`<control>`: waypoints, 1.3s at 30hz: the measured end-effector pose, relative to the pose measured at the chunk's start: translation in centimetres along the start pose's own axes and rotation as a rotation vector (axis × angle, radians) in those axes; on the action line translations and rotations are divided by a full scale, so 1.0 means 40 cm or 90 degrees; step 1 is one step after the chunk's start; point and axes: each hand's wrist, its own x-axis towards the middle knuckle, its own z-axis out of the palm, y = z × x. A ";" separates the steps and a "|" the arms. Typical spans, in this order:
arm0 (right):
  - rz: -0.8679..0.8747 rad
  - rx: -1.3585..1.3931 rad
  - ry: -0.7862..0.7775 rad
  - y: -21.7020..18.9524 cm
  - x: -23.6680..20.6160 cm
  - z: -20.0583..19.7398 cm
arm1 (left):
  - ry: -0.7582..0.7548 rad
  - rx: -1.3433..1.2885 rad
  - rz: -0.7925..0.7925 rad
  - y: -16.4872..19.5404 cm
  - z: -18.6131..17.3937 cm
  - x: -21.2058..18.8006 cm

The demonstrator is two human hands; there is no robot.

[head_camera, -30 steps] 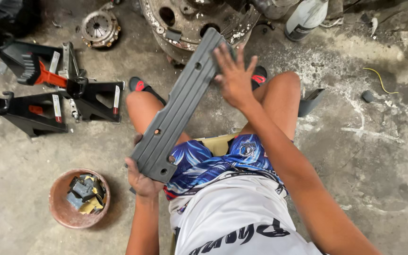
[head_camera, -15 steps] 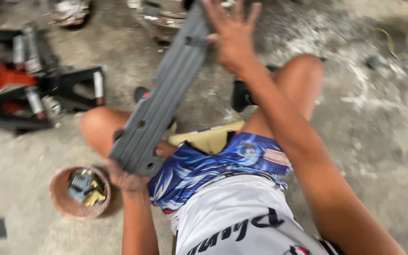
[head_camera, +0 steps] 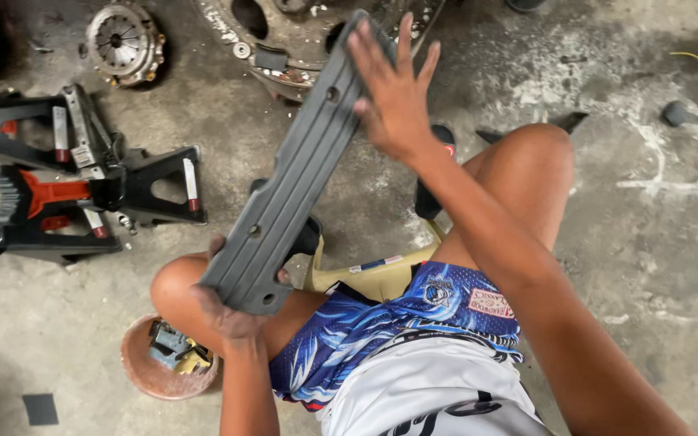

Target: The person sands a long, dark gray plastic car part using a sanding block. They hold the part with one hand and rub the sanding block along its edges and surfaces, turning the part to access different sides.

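Observation:
A long grey ribbed metal cover (head_camera: pixel 296 173) with bolt holes slants from my left knee up toward the top of the view. My left hand (head_camera: pixel 224 316) grips its lower end from underneath. My right hand (head_camera: pixel 393 93) lies flat against its upper end with the fingers spread. I sit on a low yellow stool (head_camera: pixel 373 278) with both knees bent, in blue patterned shorts.
A round reddish bowl (head_camera: pixel 143 375) with small metal parts stands by my left leg. Black and orange jack stands (head_camera: pixel 74 190) lie at the left. A clutch disc (head_camera: pixel 123 42) and a large rusty round housing (head_camera: pixel 284 36) rest on the stained concrete floor ahead.
The view has shifted and moved closer. The cover stays in both hands, its upper end now raised higher against my right palm.

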 end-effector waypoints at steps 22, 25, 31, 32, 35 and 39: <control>-0.128 0.273 0.304 0.092 -0.039 -0.008 | -0.266 -0.116 0.014 -0.043 -0.065 -0.085; -0.168 0.248 0.399 0.131 -0.034 -0.033 | -0.339 -0.206 -0.104 -0.066 0.036 -0.042; -0.349 0.285 0.460 0.134 -0.043 -0.055 | -0.354 0.039 -0.404 -0.024 0.200 0.083; -0.391 0.270 0.449 0.124 -0.042 -0.053 | -0.382 0.116 -0.405 -0.029 0.216 0.109; -0.577 0.255 0.430 0.089 -0.026 -0.051 | -0.381 0.256 -0.335 -0.073 0.248 0.202; -0.518 0.198 0.442 0.036 0.007 -0.059 | -0.307 0.383 -0.133 -0.091 0.268 0.312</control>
